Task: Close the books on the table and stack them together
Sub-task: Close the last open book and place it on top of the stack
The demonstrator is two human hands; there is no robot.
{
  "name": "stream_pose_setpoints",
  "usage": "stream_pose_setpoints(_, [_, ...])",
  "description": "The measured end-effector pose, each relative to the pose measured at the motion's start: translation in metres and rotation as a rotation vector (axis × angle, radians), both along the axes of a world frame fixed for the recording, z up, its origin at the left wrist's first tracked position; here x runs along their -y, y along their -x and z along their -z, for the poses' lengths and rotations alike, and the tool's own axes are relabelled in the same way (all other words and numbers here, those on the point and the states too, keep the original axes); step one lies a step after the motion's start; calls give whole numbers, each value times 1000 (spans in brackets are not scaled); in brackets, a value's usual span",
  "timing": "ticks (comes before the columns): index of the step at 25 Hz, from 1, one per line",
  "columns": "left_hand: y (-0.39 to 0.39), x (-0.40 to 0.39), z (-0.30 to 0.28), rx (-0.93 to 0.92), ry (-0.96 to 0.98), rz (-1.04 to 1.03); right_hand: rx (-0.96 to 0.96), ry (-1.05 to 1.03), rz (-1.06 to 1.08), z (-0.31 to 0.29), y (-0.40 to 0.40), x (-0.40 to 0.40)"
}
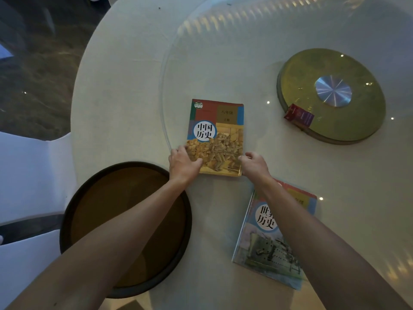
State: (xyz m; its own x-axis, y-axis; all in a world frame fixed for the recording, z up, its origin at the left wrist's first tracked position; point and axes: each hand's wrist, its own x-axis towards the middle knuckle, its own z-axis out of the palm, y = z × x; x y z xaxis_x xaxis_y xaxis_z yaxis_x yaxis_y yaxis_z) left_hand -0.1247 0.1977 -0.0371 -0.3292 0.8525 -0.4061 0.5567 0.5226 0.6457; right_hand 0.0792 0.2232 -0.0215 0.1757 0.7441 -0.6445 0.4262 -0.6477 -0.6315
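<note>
1. The left hand point(182, 163) and the right hand point(253, 163) each clasp a near corner of the closed history book point(215, 137), fingers curled over its side edges and the left thumb flat on the cover.
2. That book lies shut, face up on the desk point(125, 86), reaching away from the hands towards the middle of the round top.
3. A second book point(268, 249), with a ship on its cover, lies closed just behind the right hand, under that forearm and turned at a slant.
4. Both look like thin paperback schoolbooks: light, I would say, with glossy covers that could slide readily on the smooth glass.
5. Being soft-backed, such a book will likely sag if lifted by one corner, so a pinch at both long edges, as now, suits it best.
6. With both covers already shut, what remains by my reckoning is to bring one book onto the other and square the edges.
7. A dark round tray point(125, 229) sits beneath the left forearm, and a small red box point(298, 115) rests well beyond the right hand.
</note>
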Motion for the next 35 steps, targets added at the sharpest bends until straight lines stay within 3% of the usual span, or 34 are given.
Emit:
stream_pose_setpoints(4, [7, -9, -4, 39, 70, -155, -129, 44, 62, 4, 1, 11])
stream_pose_setpoints(8, [17, -4, -10, 420, 125, -266, -148, 36, 88, 7, -4, 24])
stream_pose_setpoints(15, [6, 12, -50, 816, 167, -256, -157, 9, 125, -2, -13, 39])
stream_pose_setpoints(18, [0, 15, -73, 1052, 138, -304, -353, 53, 272, -14, -33, 46])
stream_pose_setpoints(21, [-20, 18, -98, 1160, 131, -243, -575, 92, 365, -36, -51, 57])
stream_pose_setpoints(26, [-66, 25, -110, 1071, 170, -151, -636, 2, 516, -65, -94, 80])
stream_pose_setpoints(35, [-139, 103, -43, 642, 323, 29, -204, 5, 407, -36, -174, 173])
